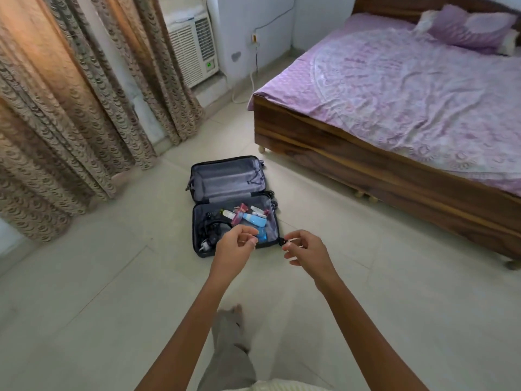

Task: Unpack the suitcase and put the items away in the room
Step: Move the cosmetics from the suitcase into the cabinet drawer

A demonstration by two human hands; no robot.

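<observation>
Lying ahead: suitcase (pixel 225 176) on floor (pixel 84 277), long axis running away.
Hands: left hand (pixel 235 245) nearer, right hand (pixel 306 251) apart, both empty.

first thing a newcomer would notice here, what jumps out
The open suitcase lies flat on the pale floor mid-frame, its near half holding small bottles and a black cable. The left hand and right hand hover at its near edge, fingers loosely curled, holding nothing visible. A wooden bed with a purple sheet fills the right side.
</observation>
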